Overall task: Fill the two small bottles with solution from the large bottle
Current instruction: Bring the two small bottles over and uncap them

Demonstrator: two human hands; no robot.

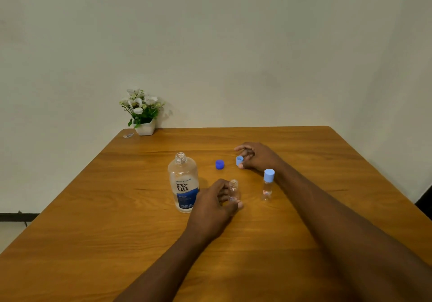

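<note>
On the brown wooden table point(93, 208), the tall clear uncapped bottle with a blue label point(183, 184) is stood just left of the left hand point(212, 205), curled round the small clear open bottle point(233, 190). A narrow gap is left before the small clear bottle with a pale blue lid point(267, 184). Farther off, the dark blue round cap point(219, 164) lies between the tall bottle and the right hand point(257, 156), which holds a loose pale blue cap point(239, 160). Bare wood is seen left, near and far right.

Left hand point(214, 205) pinching, right hand point(257, 158) pinching (both curled)
</note>
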